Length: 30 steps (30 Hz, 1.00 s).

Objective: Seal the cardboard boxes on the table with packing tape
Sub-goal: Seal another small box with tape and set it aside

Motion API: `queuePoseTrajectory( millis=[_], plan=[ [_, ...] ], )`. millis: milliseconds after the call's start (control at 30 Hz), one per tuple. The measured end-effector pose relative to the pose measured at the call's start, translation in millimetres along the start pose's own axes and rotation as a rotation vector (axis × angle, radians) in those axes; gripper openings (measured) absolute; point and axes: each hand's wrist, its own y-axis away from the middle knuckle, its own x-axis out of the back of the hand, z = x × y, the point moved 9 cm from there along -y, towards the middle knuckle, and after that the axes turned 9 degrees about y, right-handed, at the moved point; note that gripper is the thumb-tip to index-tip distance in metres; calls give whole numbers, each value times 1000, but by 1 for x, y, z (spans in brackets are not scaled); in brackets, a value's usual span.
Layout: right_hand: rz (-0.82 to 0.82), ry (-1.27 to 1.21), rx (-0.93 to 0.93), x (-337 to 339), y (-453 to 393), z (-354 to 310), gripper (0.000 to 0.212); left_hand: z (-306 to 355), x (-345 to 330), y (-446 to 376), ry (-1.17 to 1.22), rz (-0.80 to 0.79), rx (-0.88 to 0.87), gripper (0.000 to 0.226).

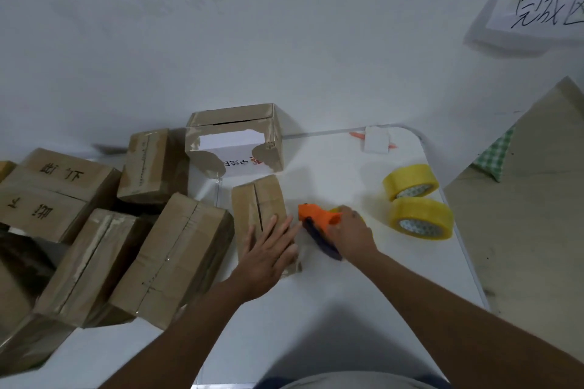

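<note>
A white counter (316, 309) seen from above carries a cluster of brown cardboard boxes (170, 256) at the left. Near the middle lies a small cardboard box (257, 199), its top seam unsealed. The left hand (268, 257) reaches forward and rests flat on this box's near end, fingers (286, 227) straight and spread. Just beside the box on its right, the right hand (352, 232) curls its fingers round an orange tape dispenser (317, 215). Further right, two yellow tape rolls (422, 218) sit touching each other.
</note>
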Motion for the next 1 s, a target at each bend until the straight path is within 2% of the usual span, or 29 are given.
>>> queuePoseTrajectory(
  millis=[67,100,167,233,333,467,600,800,1000],
  plan=[
    [157,-124,48,15,9,-3,34,1,5,8,218,26,23,49],
    [131,-245,68,11,13,-6,34,2,8,12,317,45,22,49],
    [-114,-578,22,-20,25,-13,38,3,13,18,456,58,24,48],
    [-347,-892,-91,-54,44,-20,45,3,14,22,490,40,46,47],
    [-502,-854,-83,-71,59,-22,43,5,12,22,462,1,78,47],
    [-372,-832,-85,-57,59,-4,7,5,12,22,444,-6,75,47],
    [-258,-807,-35,-42,66,3,10,4,10,20,438,-25,71,47],
    [-14,-635,-7,-31,86,9,13,1,7,16,428,-37,65,47],
    [58,-568,58,-23,89,5,14,-5,8,16,357,-34,-37,50]
  ],
)
